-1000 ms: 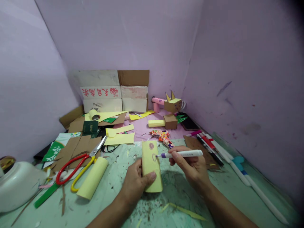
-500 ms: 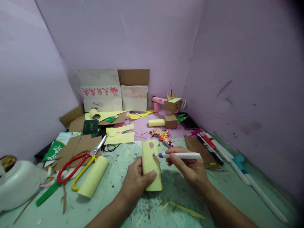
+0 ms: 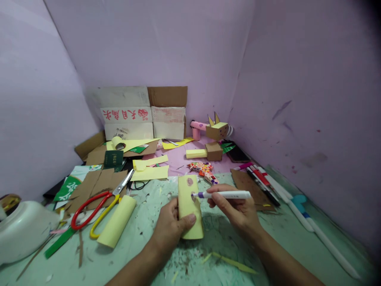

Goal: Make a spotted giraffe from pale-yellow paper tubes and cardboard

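My left hand [image 3: 172, 222] is closed round the lower left side of a yellow paper-covered box [image 3: 188, 207], its thumb lying across the front face. The box stands tilted up above the green table cover. Two purple spots show on it, one near the top and one lower down. In my right hand [image 3: 235, 206] is a white marker with a purple end [image 3: 229, 194], pinched between thumb and fingers. Its tip touches the box at the lower spot. Just behind the box lies a flower-patterned paper piece [image 3: 205, 171].
On the left are red-and-yellow-handled scissors [image 3: 110, 198], a yellow paper roll [image 3: 117, 222] and cardboard pieces [image 3: 89, 188]. Several markers [image 3: 262, 182] lie to the right. Behind stand a cardboard figure with pointed ears [image 3: 216, 130] and a folded carton [image 3: 143, 115]. A yellow scrap [image 3: 232, 262] lies in front.
The lower purple spot on the box has become more filled in. The marker tip has shifted very slightly; my left hand keeps the box in the same place.
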Motion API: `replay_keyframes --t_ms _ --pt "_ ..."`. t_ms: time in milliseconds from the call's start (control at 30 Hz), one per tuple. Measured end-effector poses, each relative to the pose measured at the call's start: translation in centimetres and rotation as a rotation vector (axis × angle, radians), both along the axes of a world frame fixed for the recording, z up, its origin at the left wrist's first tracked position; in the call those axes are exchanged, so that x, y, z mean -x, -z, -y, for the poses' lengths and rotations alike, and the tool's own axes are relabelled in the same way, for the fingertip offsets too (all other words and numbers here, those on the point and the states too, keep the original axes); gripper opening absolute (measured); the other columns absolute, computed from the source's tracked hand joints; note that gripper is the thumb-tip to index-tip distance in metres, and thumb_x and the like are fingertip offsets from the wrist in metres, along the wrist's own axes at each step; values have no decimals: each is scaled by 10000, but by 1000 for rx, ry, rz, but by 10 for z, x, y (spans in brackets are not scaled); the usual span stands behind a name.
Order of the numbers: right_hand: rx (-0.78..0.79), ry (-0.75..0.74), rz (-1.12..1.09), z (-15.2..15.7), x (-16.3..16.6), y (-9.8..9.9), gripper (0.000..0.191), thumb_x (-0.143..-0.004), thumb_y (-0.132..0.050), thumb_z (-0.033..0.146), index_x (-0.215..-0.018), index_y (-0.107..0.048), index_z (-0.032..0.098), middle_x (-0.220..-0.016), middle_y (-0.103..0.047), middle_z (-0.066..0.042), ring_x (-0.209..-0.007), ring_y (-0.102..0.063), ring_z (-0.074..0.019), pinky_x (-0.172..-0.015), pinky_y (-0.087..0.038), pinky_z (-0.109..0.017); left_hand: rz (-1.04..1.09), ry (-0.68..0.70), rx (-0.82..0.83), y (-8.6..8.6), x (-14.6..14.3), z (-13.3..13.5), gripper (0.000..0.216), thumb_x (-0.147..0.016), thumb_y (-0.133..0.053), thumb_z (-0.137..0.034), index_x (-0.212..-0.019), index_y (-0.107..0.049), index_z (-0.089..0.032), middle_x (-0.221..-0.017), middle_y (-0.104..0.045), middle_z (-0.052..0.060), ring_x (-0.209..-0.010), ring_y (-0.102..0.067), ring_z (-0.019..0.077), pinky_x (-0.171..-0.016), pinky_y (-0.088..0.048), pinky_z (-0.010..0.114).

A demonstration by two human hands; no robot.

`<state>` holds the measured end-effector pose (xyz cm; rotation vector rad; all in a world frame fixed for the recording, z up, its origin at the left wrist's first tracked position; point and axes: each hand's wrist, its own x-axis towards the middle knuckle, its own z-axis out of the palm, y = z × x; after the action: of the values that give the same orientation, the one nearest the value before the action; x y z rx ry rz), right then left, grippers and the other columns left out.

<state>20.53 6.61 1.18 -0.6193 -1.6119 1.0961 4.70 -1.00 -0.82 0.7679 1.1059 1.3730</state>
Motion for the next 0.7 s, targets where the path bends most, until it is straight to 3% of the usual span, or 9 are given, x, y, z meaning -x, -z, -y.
replay_keyframes --t_ms 300,700 --pt "28 -41 15 0 -1 4 221 -854 -630 368 -763 -689 176 -576 -611 -4 -525 -553 -132 -496 -441 -243 -7 13 -9 6 3 -2 580 -588 -849 -369 -1042 -602 -107 -939 -720 127 -838 -672 277 -741 -537 354" --pt "-8 31 -22 -2 0 2 117 -841 -649 289 -846 -724 199 -634 -677 -14 -557 -638 -142 -525 -508 -237 -9 18 -4 8 3 -2 599 -579 -846 -384 -1056 -603 -114 -963 -726 132 -875 -679 301 -749 -542 362"
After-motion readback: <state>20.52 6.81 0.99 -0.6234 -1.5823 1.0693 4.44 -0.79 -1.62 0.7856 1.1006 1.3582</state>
